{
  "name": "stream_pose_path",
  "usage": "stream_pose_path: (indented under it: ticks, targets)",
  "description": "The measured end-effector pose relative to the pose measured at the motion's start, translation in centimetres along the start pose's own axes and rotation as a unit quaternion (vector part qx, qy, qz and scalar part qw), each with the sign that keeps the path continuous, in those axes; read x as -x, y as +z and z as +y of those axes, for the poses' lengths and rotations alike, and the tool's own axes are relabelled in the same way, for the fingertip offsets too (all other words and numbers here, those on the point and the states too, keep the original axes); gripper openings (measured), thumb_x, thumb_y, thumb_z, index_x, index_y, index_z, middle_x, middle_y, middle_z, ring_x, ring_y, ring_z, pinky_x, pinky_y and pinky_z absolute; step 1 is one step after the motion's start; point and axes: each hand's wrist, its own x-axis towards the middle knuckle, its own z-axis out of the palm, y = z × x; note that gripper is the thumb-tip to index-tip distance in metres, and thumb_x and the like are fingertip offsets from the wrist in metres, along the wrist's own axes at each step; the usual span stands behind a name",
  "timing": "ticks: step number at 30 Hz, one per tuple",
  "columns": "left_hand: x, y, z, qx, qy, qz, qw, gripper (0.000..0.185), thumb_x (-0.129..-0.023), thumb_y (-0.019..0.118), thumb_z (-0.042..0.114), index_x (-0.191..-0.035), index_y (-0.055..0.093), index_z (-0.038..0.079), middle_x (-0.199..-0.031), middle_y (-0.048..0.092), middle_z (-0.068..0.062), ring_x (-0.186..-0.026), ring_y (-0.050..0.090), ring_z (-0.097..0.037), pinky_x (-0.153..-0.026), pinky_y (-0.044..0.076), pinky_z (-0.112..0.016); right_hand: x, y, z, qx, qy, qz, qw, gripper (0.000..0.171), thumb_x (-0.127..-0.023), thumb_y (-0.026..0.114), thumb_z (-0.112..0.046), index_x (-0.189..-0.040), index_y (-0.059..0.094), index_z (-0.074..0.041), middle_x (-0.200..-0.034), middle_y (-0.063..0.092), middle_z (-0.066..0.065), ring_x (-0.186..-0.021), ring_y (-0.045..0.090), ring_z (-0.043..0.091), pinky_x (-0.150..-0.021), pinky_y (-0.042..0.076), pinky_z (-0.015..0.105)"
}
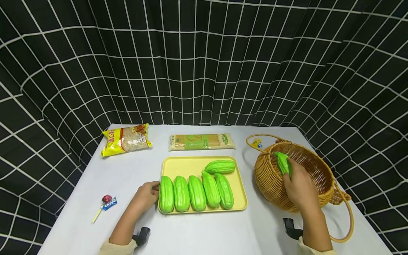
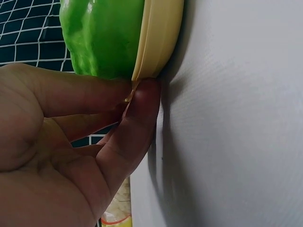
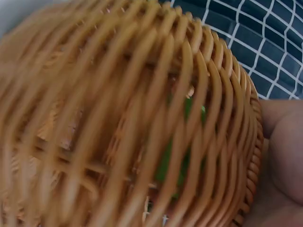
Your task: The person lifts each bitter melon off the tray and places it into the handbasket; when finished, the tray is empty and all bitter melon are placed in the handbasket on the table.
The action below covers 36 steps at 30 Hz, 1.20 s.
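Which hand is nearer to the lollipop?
Left. The left hand, at the yellow tray, is to the right of the lollipop; the right hand is beyond the tray, at the wicker basket.

Past the fingertips of your right hand (image 1: 301,182), a bright green bitter gourd (image 1: 282,162) is standing out against the honey-brown weave of a wicker basket (image 1: 267,180). The fingers of your left hand (image 1: 147,195) are pinching a pale yellow tray (image 1: 183,165); just beside them, more gourds (image 1: 181,194) are gleaming the same green. Farther beyond them, a yellow-and-red bag (image 1: 126,139) and a tan, green-banded noodle packet (image 1: 202,141) are showing, and white grid lines are crossing the black cloth (image 1: 191,71).
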Motion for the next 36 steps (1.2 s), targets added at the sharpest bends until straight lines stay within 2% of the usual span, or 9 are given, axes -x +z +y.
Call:
stream_pose_path:
  ticks: [5,10,18,24,27,29,31,33,36]
  targets:
    - [0.1,0.2,0.0,0.008,0.005,-0.004,1.0,0.046,-0.089,0.057,-0.004,-0.134,0.05,-0.009,-0.108,0.067,-0.014,-0.087,0.062,-0.019,-0.074,0.054,-0.036,-0.5,-0.3,0.1,0.018,-0.002,-0.06,0.998,0.055,-0.101,0.034,-0.018,-0.15,0.024,0.005,-0.139,0.038,0.038,-0.117,0.045,0.053,-0.078,0.042,0.063]
    - [0.2,0.3,0.1,0.006,-0.01,-0.001,0.9999,0.046,-0.089,0.057,-0.003,-0.134,0.051,-0.008,-0.108,0.067,-0.013,-0.088,0.062,-0.019,-0.078,0.054,-0.037,-0.6,-0.3,0.0,0.028,0.01,-0.075,0.997,0.054,-0.103,0.029,-0.023,-0.15,0.024,0.002,-0.142,0.036,0.036,-0.124,0.039,0.055,-0.082,0.041,0.067]
    - [0.3,0.2,0.2,0.001,0.002,0.002,1.0,0.046,-0.089,0.056,-0.003,-0.134,0.051,-0.008,-0.105,0.067,-0.011,-0.086,0.06,-0.018,-0.076,0.053,-0.038,-0.4,0.1,-0.2,0.042,0.01,-0.045,0.998,0.051,-0.102,0.029,-0.019,-0.149,0.029,0.001,-0.142,0.039,0.035,-0.124,0.039,0.057,-0.082,0.041,0.07]
    - [0.2,0.2,0.2,-0.004,0.006,0.006,1.0,0.045,-0.088,0.056,-0.004,-0.133,0.051,-0.009,-0.104,0.067,-0.011,-0.086,0.06,-0.018,-0.077,0.053,-0.038,0.0,0.5,-0.3,0.018,0.011,0.011,1.0,0.049,-0.1,0.037,-0.017,-0.147,0.036,-0.001,-0.14,0.042,0.033,-0.12,0.043,0.056,-0.078,0.042,0.068]
    - [0.2,0.2,0.2,-0.004,0.006,0.006,1.0,0.045,-0.088,0.056,-0.004,-0.133,0.051,-0.009,-0.104,0.067,-0.011,-0.086,0.06,-0.018,-0.076,0.053,-0.038,0.4,1.1,-0.8,-0.036,-0.025,0.104,0.994,0.043,-0.097,0.047,-0.011,-0.139,0.047,0.001,-0.136,0.047,0.031,-0.12,0.044,0.053,-0.089,0.04,0.064]
    - [0.2,0.2,0.2,-0.005,0.008,0.005,0.9999,0.045,-0.088,0.056,-0.004,-0.133,0.051,-0.009,-0.104,0.067,-0.011,-0.086,0.061,-0.018,-0.076,0.053,-0.038,0.8,1.6,-1.6,-0.078,-0.081,0.174,0.978,0.037,-0.094,0.052,-0.003,-0.13,0.054,0.003,-0.132,0.052,0.029,-0.122,0.044,0.049,-0.1,0.035,0.059]
    - [0.1,0.2,0.1,-0.007,0.01,0.005,0.9999,0.045,-0.088,0.057,-0.004,-0.132,0.052,-0.009,-0.105,0.067,-0.012,-0.087,0.061,-0.018,-0.076,0.053,-0.038,1.3,2.4,-2.6,-0.112,-0.148,0.223,0.957,0.032,-0.089,0.057,0.004,-0.121,0.058,0.005,-0.126,0.057,0.026,-0.12,0.047,0.044,-0.102,0.035,0.052]
    - [0.1,0.1,0.1,-0.009,0.011,0.006,0.9999,0.045,-0.088,0.057,-0.004,-0.132,0.052,-0.01,-0.106,0.067,-0.012,-0.088,0.062,-0.019,-0.078,0.054,-0.039,1.9,3.1,-3.8,-0.129,-0.204,0.215,0.946,0.03,-0.087,0.06,0.006,-0.117,0.061,0.005,-0.12,0.061,0.021,-0.116,0.051,0.039,-0.099,0.038,0.047]
    - [0.0,0.0,0.2,-0.013,0.008,0.006,0.9999,0.045,-0.088,0.056,-0.003,-0.132,0.051,-0.009,-0.107,0.067,-0.013,-0.09,0.062,-0.02,-0.081,0.053,-0.042,2.7,4.6,-5.6,-0.124,-0.243,0.112,0.955,0.03,-0.089,0.063,-0.003,-0.119,0.06,-0.002,-0.121,0.061,0.015,-0.115,0.054,0.033,-0.096,0.043,0.046]
